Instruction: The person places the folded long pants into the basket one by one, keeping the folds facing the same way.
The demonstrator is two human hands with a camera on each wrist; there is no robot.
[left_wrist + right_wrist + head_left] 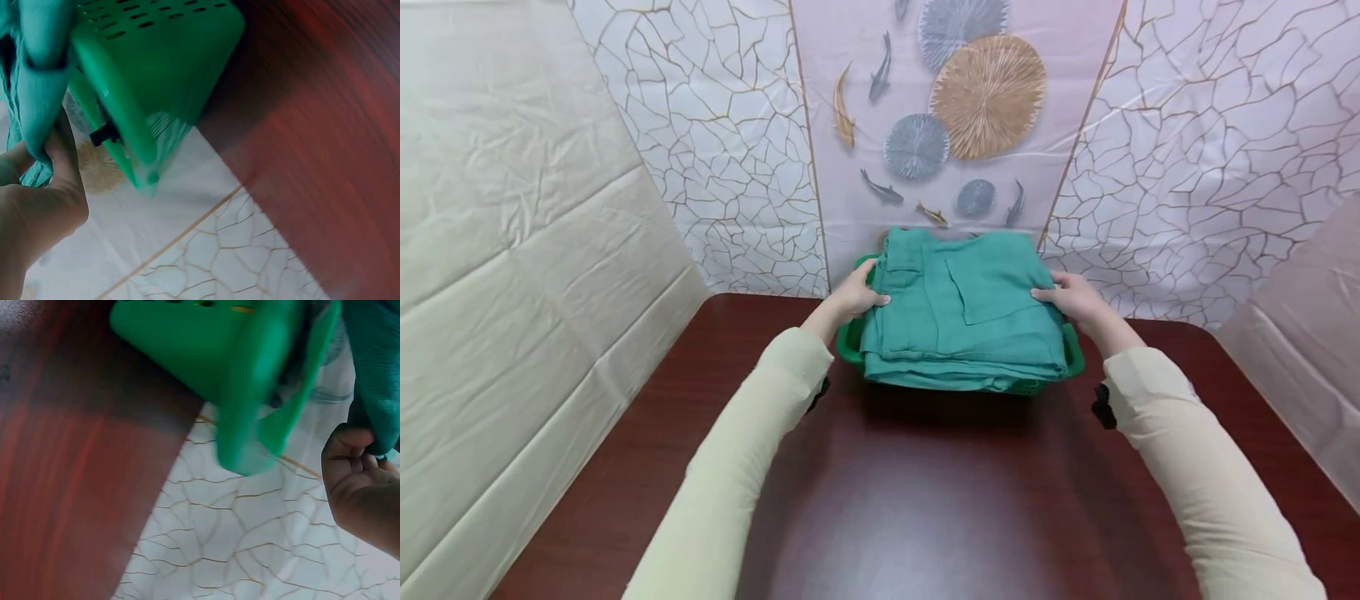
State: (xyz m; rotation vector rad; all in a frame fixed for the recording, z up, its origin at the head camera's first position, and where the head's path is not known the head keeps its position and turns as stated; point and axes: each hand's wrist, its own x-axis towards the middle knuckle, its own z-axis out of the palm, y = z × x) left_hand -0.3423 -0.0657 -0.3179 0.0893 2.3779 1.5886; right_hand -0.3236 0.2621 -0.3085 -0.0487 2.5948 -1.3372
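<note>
A folded teal garment (955,308) with a pocket-like seam lies over a green plastic basket (852,343) at the far side of the table. My left hand (852,293) grips the garment's left edge, thumb on top and fingers beneath. On the opposite side, my right hand (1075,300) pinches the right edge the same way. In the left wrist view, the cloth (40,106) is held between thumb and fingers beside the basket (156,69). The right wrist view shows curled fingers under the cloth (378,369), apart from the basket rim (250,394).
The dark reddish-brown table (925,492) stretches from the basket toward me. A patterned curtain (737,125) hangs right behind the basket, and pale cloth walls (512,292) stand at both sides. Something dark, partly hidden, sits in the basket.
</note>
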